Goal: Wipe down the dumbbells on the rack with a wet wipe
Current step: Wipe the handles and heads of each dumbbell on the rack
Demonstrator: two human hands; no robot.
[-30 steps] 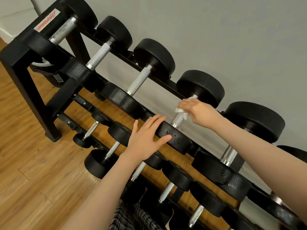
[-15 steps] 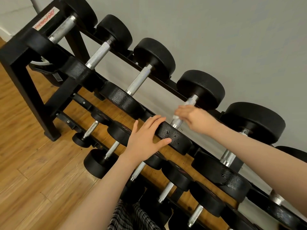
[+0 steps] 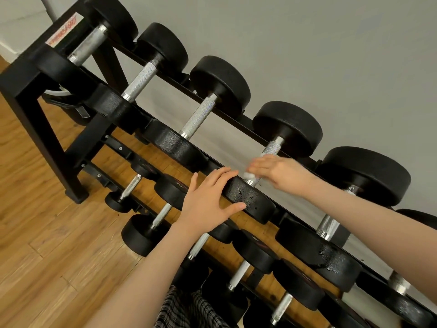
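Only a blurred red rack label (image 3: pixel 64 31) — left hand (image 3: pixel 208 204) flat on dumbbell (image 3: pixel 250 200), right hand (image 3: pixel 276 171) clutching wet wipe (image 3: pixel 250 175).

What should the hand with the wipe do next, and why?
Probably slide the white wet wipe back up the silver knurled handle: the right hand grips it at the near end, with bare metal above, while the left hand steadies the black dumbbell head.

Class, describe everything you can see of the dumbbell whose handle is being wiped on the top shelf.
The dumbbell lies across the top shelf of the rack, fourth from the left. It has two round black heads and a knurled silvery metal handle. The near head shows specks and small chips. The left hand rests flat on that head; the right hand holds a white wet wipe around the handle's near end.
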